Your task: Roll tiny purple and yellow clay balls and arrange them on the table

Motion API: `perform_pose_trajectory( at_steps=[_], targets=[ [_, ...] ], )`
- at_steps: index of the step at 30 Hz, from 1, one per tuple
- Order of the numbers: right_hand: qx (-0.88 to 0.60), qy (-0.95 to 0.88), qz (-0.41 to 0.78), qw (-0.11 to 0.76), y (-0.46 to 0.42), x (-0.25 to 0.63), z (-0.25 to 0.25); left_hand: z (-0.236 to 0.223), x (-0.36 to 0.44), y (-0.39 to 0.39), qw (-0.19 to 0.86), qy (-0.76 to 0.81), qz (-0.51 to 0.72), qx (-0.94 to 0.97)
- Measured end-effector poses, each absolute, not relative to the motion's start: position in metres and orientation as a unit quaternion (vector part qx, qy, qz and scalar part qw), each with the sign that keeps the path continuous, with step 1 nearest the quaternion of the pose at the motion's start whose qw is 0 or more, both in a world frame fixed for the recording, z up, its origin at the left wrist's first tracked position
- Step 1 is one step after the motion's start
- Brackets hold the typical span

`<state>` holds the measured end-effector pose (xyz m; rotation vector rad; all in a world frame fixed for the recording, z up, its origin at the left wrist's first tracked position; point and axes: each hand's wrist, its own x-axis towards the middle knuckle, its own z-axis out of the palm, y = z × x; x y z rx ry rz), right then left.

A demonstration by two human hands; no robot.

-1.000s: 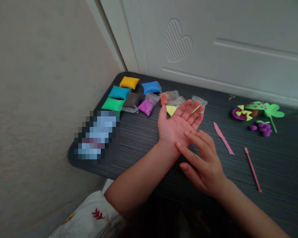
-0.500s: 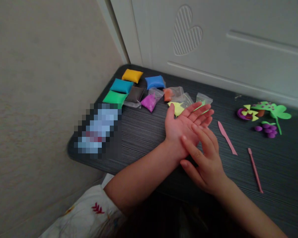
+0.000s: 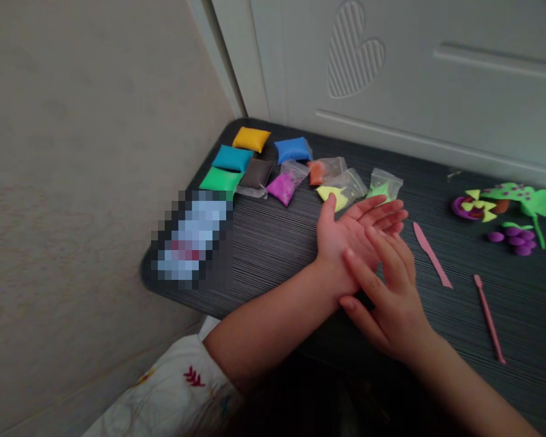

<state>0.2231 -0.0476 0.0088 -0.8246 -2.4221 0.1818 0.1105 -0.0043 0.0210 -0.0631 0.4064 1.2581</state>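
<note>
My left hand (image 3: 346, 246) is held palm up over the dark table, its fingers stretched out and slightly apart. Across its palm lie the fingertips of my right hand (image 3: 394, 294), which is open with the thumb near the left wrist. Whether anything small sits under those fingertips is hidden. Just beyond the left fingers are a bag of yellow clay (image 3: 333, 196) and a bag of light green clay (image 3: 383, 184). A pink plastic knife (image 3: 431, 254) lies to the right of both hands, and a thin pink modelling tool (image 3: 489, 318) is farther right.
Packs of clay, among them orange-yellow (image 3: 252, 139), blue (image 3: 293, 150) and magenta (image 3: 282, 187), fill the table's back left. A blurred-out phone-like object (image 3: 193, 240) lies at the left edge. Finished clay shapes, including purple grapes (image 3: 522, 238), stand at right. A white panel (image 3: 291, 60) borders the back.
The whole view has shifted, so the table and hands appear slightly farther right. Both hands keep nearly the same pose, right fingertips still against the left palm.
</note>
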Motion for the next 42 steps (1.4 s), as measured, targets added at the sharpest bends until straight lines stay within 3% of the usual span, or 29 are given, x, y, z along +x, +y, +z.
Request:
perform_pose_trajectory(
  at_steps=[6,13,19,25,36,42],
  targets=[
    [-0.299,-0.908,0.081,0.283,-0.048,0.227,0.01,0.022,0.099,0.002,0.747,0.198,0.634,-0.032],
    [-0.309,-0.906,0.078,0.279,-0.047,0.225,0.01,0.021,0.112,-0.005,0.792,0.196,0.578,-0.037],
    [-0.297,-0.91,0.087,0.277,-0.047,0.225,0.01,0.023,0.101,0.002,0.747,0.208,0.63,-0.044],
    [-0.293,-0.913,0.081,0.274,-0.048,0.222,0.01,0.022,0.11,-0.002,0.781,0.219,0.583,-0.04],
    [-0.286,-0.907,0.076,0.299,-0.049,0.225,0.01,0.022,0.102,0.002,0.748,0.231,0.621,-0.05],
    [-0.316,-0.873,0.092,0.359,-0.047,0.225,0.012,0.021,0.112,-0.003,0.755,0.247,0.605,-0.051]
  ],
)
